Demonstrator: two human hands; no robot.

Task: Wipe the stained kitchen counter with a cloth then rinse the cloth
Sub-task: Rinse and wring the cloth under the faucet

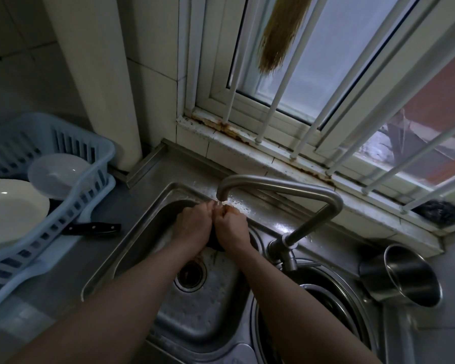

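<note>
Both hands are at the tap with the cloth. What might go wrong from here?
Water may splash off the left hand and right hand onto the ledge behind the faucet, which they crowd. The dark cloth could slip toward the open drain. The knife beside the sink could be knocked.

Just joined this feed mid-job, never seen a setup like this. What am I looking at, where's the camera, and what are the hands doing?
No machine here: these are a person's bare hands, filmed by one wide camera worn on the head, looking down. The left hand and right hand grip a dark cloth under the tap, over the steel sink. Left on the counter stands a blue dish rack holding a plate and bowl, a knife poking out beside it. A steel pot lies at right.
</note>
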